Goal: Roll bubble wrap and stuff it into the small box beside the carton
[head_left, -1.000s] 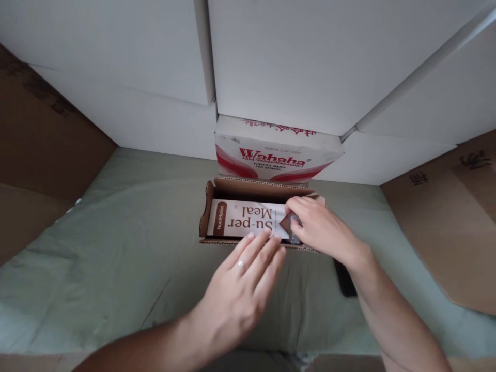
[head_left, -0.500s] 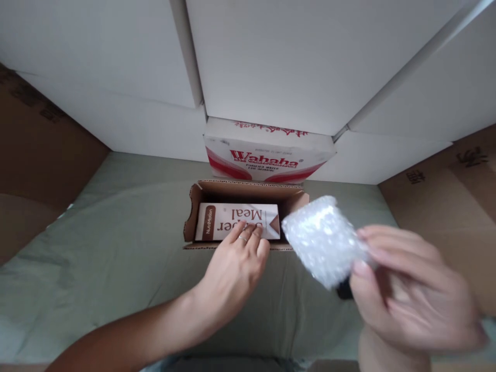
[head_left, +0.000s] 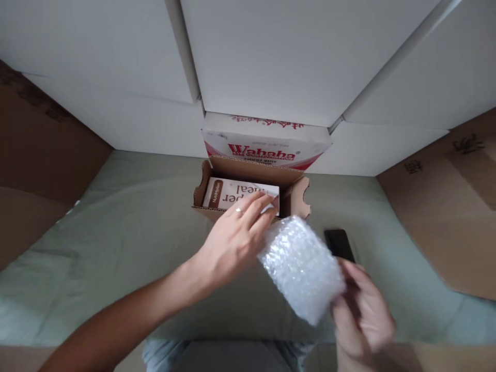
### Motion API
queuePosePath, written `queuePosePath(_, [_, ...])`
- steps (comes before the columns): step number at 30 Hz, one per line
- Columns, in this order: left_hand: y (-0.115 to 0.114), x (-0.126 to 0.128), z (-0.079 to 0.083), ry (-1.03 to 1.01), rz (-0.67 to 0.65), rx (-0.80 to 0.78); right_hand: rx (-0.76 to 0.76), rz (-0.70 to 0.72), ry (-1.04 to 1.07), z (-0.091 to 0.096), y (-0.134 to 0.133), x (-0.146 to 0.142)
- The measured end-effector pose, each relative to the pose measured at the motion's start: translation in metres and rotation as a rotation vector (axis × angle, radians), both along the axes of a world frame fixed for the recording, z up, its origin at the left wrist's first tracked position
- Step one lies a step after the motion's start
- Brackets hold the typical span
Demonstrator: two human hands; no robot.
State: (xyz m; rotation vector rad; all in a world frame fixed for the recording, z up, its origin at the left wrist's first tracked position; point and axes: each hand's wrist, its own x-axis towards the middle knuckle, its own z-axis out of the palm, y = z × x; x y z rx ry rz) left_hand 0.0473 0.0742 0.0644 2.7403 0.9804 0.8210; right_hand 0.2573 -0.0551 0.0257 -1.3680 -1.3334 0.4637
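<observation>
An open brown cardboard box (head_left: 251, 165) stands in the middle, holding a white carton with brown print (head_left: 242, 190) along its left side. My left hand (head_left: 240, 235) reaches over the box's near edge, its fingers stretched out and resting on the carton. Between my right thumb and fingers is the corner of a bubble wrap packet (head_left: 302, 266); my right hand (head_left: 362, 305) is slightly blurred. The packet hangs just in front of the box, its left corner close to my left hand. What the bubble wrap contains, if anything, I cannot make out.
Behind the box stands a white and red Wahaha carton (head_left: 267, 139) against white panels (head_left: 263, 57). A black phone-like object (head_left: 340, 244) lies on the green cloth (head_left: 127, 227). Large brown cardboard pieces flank the left (head_left: 46, 150) and right (head_left: 437, 206).
The bubble wrap packet and my right hand have moved left and down, uncovering the black object. The cardboard box sits higher in view, overlapping the Wahaha carton. My left hand stays at the white carton.
</observation>
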Motion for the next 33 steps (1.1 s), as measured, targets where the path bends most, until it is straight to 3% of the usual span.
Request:
queuePosePath(2, [-0.02, -0.011, -0.008, -0.237, -0.006, -0.032, -0.16, 0.049, 0.112, -0.018, -0.005, -0.004])
queuePosePath(4, [-0.042, -0.023, -0.024, -0.477, 0.086, -0.159, -0.335, 0.099, 0.271, -0.04, -0.007, -0.013])
queuePosePath(7, [-0.072, -0.036, -0.053, -0.501, 0.246, -0.642, -0.592, 0.166, 0.532, -0.071, -0.006, -0.032])
queuePosePath(9, [-0.087, -0.039, -0.07, -0.477, 0.243, -0.916, -0.713, 0.232, 0.61, -0.082, -0.005, -0.046])
queuePosePath(12, [-0.103, -0.038, -0.085, -0.45, 0.218, -1.097, -0.794, 0.338, 0.574, -0.087, -0.002, -0.061])
queuePosePath(16, [-0.111, -0.035, -0.096, -0.528, 0.234, -1.199, -0.815, 0.428, 0.515, -0.092, -0.001, -0.071])
queuePosePath(18, [-0.111, -0.036, -0.102, -0.624, 0.242, -1.257, -0.835, 0.403, 0.462, -0.095, -0.004, -0.071])
queuePosePath(22, [-0.106, -0.041, -0.109, -0.691, 0.424, -1.262, -0.735, 0.285, 0.444, -0.095, -0.01, -0.067])
queuePosePath(24, [-0.103, -0.042, -0.112, -0.737, 0.458, -1.257, -0.675, 0.333, 0.483, -0.092, -0.01, -0.064])
queuePosePath(27, [-0.099, -0.041, -0.119, -0.847, 0.433, -1.364, -0.759, 0.349, 0.483, -0.088, -0.007, -0.063])
queuePosePath(29, [-0.098, -0.042, -0.126, -0.923, 0.485, -1.319, -0.837, 0.249, 0.564, -0.088, -0.005, -0.065])
queuePosePath(31, [-0.099, -0.043, -0.13, -0.917, 0.571, -1.163, -0.86, 0.133, 0.706, -0.089, -0.005, -0.07])
queuePosePath(33, [-0.101, -0.046, -0.129, -0.832, 0.546, -1.091, -0.851, 0.059, 0.813, -0.09, -0.005, -0.077])
